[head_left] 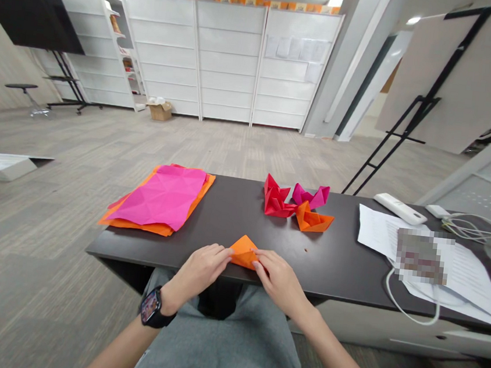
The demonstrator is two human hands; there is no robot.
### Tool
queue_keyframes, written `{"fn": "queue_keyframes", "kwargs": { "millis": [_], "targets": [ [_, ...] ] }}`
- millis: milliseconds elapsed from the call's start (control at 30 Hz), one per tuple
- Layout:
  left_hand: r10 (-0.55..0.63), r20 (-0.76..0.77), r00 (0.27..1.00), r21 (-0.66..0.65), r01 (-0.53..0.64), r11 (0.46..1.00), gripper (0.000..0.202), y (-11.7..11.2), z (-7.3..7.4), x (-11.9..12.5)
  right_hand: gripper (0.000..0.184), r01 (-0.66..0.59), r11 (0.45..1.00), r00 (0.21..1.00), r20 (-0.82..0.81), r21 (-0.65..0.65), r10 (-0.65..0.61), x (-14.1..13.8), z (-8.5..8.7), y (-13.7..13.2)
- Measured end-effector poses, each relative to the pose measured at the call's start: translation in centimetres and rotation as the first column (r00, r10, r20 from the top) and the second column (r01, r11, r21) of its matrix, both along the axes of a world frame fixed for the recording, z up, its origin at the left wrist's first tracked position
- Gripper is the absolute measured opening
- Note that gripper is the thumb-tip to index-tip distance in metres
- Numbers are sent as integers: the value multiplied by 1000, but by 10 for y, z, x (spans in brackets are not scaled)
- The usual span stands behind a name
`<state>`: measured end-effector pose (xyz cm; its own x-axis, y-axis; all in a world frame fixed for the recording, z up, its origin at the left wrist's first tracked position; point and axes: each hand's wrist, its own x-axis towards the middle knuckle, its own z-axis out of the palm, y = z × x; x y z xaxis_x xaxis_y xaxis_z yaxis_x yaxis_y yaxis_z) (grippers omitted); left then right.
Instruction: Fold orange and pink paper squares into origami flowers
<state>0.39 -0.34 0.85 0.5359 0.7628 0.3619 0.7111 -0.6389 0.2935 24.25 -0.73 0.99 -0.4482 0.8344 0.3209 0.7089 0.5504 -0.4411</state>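
left hand [204,267] at the near edge, fingertips closed on the left corner of a small orange folded paper [244,250], and there's the right hand [277,275] opposite, thumb and fingers gripping the right corner! from where i'm standing it looks like a grip for control: one hand to each side, so the folds stay aligned between them. the paper sits right in front of the lap, on the dark tabletop [230,206], probably for easy reach and a firm surface beneath.

out to the left, a stack of creased paper sheets [160,198], pink on top, orange showing below, likely parked there to stay within reach but out of the way. and beyond the right hand, a tight little cluster: red folded paper [279,205], one piece or two i can't tell, a magenta paper boat [311,197] and an orange paper boat [313,219], grouped together, i'd say, to leave elbow room. far right, printed sheets [374,230] and a white cable [411,318], well apart from the folding.
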Motion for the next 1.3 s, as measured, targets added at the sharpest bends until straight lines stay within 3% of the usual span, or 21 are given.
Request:
{"fn": "queue_keyframes", "kwargs": {
  "millis": [133, 267, 600, 700, 833, 967, 1133, 1300],
  "targets": [
    [85, 163, 983, -111, -67, 991, 19, 12, 0, 7, 26, 117, 992, 985, -120, -50, -122, -5, 1, 22],
    [141, 228, 963, -169, -103, 980, 15, 19, 4, 12, 22, 117, 992, 983, -137, -56, -124, -8, 0, 40],
    [73, 174, 982, -159, -45, 986, 30, 14, 2, 14, 15, 75, 997, 986, -145, -21, -78, -17, -8, 47],
    [74, 156, 985, -144, -51, 988, 30, 15, -1, 15, 22, 49, 999, 993, -104, -3, -49, -18, -4, 42],
    [82, 118, 990, -112, -69, 991, 29, 14, -3, 15, 24, -5, 996, 992, 126, 94, -7, -19, 3, 27],
    [91, 8, 996, 40, -91, 995, 33, 6, -2, 16, 35, -29, 989, 959, 283, 146, -14, -18, 7, 20],
    [10, -101, 995, 93, -1, 996, 44, -14, -8, 21, 37, -36, 985, 938, 345, 170, -25, -23, 5, 13],
    [7, -159, 987, 52, 2, 999, 56, -22, -13, 18, 57, -133, 965, 935, 353, 227, 46, -30, -8, -13]
  ]
}}
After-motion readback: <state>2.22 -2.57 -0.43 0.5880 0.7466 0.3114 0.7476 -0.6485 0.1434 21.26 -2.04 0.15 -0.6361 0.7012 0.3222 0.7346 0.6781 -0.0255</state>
